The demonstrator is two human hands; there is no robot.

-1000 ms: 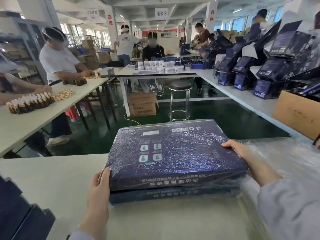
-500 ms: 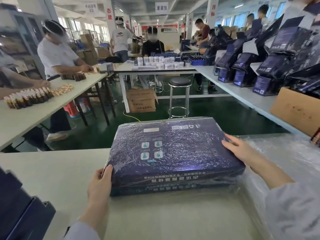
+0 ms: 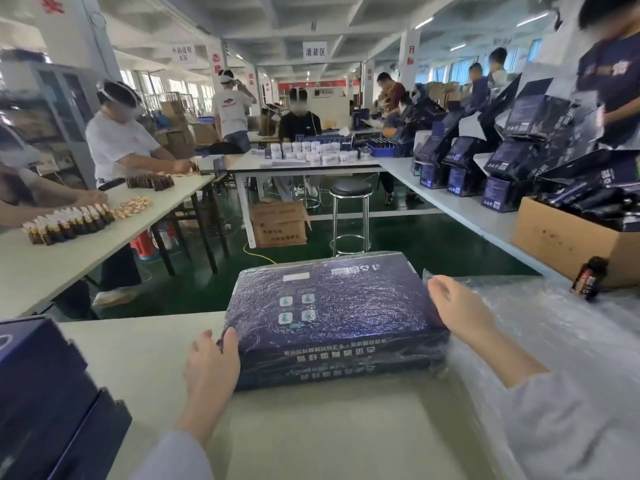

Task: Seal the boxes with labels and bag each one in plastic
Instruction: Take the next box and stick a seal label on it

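Observation:
A flat dark blue box in a clear plastic bag (image 3: 332,303) lies on top of a second bagged blue box (image 3: 339,374) on the pale table (image 3: 311,438) in front of me. My left hand (image 3: 211,372) grips the stack's near left corner, thumb on the top box. My right hand (image 3: 460,310) rests on the top box's right edge, fingers curled over it. White labels and four small icons show on the top face.
A heap of clear plastic bags (image 3: 568,341) covers the table on the right. A dark blue box stack (image 3: 45,393) stands at my left. A small dark bottle (image 3: 588,278) and a cardboard carton (image 3: 568,237) sit far right. Other workers stand at tables beyond.
The top box has come down flush onto the lower box. My left hand slid onto the near left corner, and my right hand moved along the right edge.

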